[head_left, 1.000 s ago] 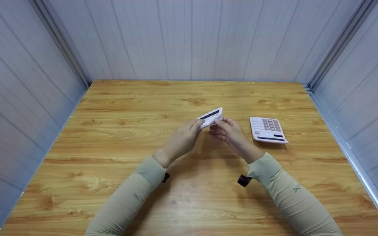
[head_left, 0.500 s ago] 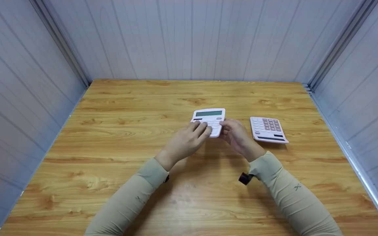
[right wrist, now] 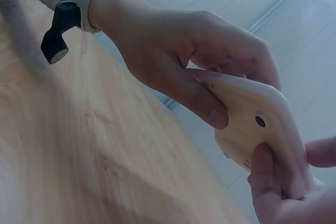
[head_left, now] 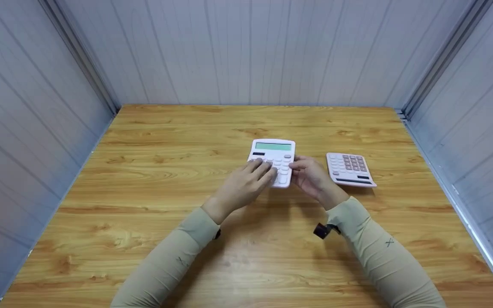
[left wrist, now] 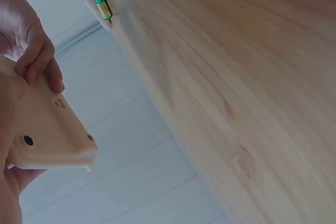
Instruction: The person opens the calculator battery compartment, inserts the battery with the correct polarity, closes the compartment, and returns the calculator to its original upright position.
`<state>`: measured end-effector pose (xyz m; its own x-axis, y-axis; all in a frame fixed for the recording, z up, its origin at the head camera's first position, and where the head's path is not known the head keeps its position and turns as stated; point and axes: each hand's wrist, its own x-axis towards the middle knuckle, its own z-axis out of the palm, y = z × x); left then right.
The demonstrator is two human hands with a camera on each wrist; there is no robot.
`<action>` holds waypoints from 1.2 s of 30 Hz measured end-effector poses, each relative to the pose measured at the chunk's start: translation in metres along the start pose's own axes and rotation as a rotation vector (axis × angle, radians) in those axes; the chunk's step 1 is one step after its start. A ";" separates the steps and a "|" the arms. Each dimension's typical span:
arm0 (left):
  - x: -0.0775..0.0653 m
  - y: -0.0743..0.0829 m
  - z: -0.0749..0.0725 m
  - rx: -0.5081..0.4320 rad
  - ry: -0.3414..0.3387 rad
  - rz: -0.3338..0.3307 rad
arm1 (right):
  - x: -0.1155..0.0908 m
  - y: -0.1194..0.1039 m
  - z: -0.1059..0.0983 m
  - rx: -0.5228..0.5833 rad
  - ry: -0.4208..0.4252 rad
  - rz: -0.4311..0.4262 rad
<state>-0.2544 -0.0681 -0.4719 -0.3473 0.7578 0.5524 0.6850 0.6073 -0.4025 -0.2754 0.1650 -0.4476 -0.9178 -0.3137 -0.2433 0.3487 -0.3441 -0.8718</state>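
A pale pink calculator (head_left: pixel 277 155) is held up over the table, its green display and keys facing the head camera. My left hand (head_left: pixel 242 184) grips its lower left part, fingers lying across the keys and thumb pressed on the back, as the right wrist view shows. On the right edge, my right hand (head_left: pixel 313 177) pinches it with the thumb on the front and fingers behind. The calculator's back (left wrist: pixel 50 121), with a dark round foot, shows in the left wrist view. The lower keys are hidden under the left fingers.
A second pink calculator (head_left: pixel 349 169) lies to the right of my right hand, keys up, its display end toward me. In the left wrist view a green and gold battery (left wrist: pixel 102 4) shows near the top. Panel walls (head_left: pixel 246 51) enclose the wooden table (head_left: pixel 165 137).
The held calculator has turned from nearly edge-on to facing the head camera, and its display has come into view. My left fingers have spread over its keys; the second calculator has not moved.
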 end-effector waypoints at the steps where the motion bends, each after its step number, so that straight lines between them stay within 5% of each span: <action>1: 0.000 0.000 0.000 -0.007 -0.002 -0.005 | 0.000 0.000 -0.001 0.004 -0.004 0.003; 11: -0.003 -0.007 -0.002 -0.160 -0.049 -0.155 | 0.003 -0.004 -0.004 0.010 0.009 0.015; 21: -0.006 -0.013 -0.010 -0.496 -0.252 -0.441 | 0.005 -0.002 -0.005 0.013 0.010 -0.004; 31: -0.012 -0.017 -0.008 -0.753 -0.241 -0.624 | 0.005 0.001 -0.008 0.006 0.009 -0.028; 36: -0.014 -0.020 -0.006 -0.964 -0.272 -0.758 | 0.004 0.003 -0.008 -0.004 0.004 -0.042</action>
<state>-0.2591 -0.0922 -0.4668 -0.9000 0.3891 0.1965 0.4044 0.5769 0.7097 -0.2799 0.1697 -0.4545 -0.9323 -0.2955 -0.2085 0.3094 -0.3535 -0.8828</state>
